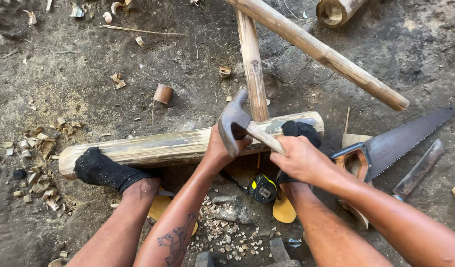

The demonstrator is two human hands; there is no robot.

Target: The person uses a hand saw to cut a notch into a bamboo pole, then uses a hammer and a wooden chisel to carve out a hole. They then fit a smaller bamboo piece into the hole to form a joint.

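Bamboo pole (pixel 153 147) lay flat on dirt floor (pixel 89 89), long axis running L–R across the view, right end slightly farther from the camera than the left. Both cut ends visible. Pinned by two feet in black socks: left foot (pixel 101 169) on the near-left part, right foot (pixel 300 129) over the right end.

Right hand (pixel 300 159) was closed around the wooden handle of a claw hammer (pixel 236 122); head sat above the pole's mid-right stretch, claw pointing up and away, handle slanting down-right into the fist. Left hand (pixel 223 147) rested on the pole directly under the hammer head, fingers curled; whether it pinched a nail, peg or chisel couldn't be told, as the head hid it.

Progress (judgement): pole already cut to length, chips and offcuts (pixel 39 168) piled left and near the legs, so sawing/trimming looked done. Striking stage seemed in hand; no mark or hole visible on the pole at the strike point, so the hammering was prob. early or unfinished.

Nearby: handsaw (pixel 400 141) on the ground to the right, blade pointing up-right; tape measure (pixel 263 188) under the pole; thinner poles (pixel 316 49) crossed behind.
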